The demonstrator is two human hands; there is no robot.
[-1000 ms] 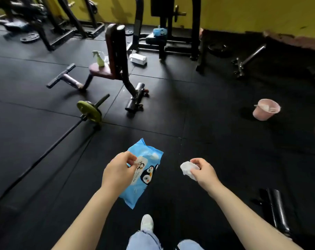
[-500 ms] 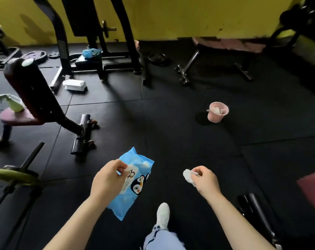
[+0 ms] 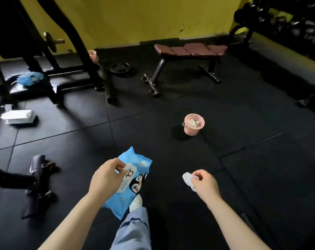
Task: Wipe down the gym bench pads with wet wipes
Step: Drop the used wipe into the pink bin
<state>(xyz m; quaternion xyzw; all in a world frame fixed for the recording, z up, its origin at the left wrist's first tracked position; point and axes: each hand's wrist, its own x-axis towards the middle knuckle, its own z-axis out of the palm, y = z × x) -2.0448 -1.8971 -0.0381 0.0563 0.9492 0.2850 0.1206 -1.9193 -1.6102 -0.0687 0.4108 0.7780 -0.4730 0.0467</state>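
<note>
Head view looks down on a flat gym bench with four maroon padded sections on a black metal frame [image 3: 191,50], standing against the yellow wall and so far untouched by either hand. Well short of that bench, the right hand [image 3: 204,184] pinches one crumpled white wet wipe [image 3: 187,178] between thumb and curled fingers, probably held bunched so it is ready either to scrub or to be dropped. The left hand [image 3: 105,179] grips the blue plastic wipe packet with a penguin print [image 3: 133,179], thumb and fingers closed around its white flap, likely to keep the pack sealed and the wipes damp while it is carried. Between the hands and the bench sits one small pink plastic bucket [image 3: 194,127] holding used white wipes; its spot in the open floor looks chosen as a waste bin within easy reach. A second pink cup [image 3: 92,54] stands left of the bench near a black machine frame [image 3: 66,51]. Left of the bench lies one black weight plate [image 3: 120,68]; further left, a second blue packet [image 3: 31,78] rests on the machine's base, and one white box [image 3: 18,116] lies on the black rubber floor tiles [image 3: 252,177].

Count: one bench, two packets, two pink containers, one wipe in hand.
</note>
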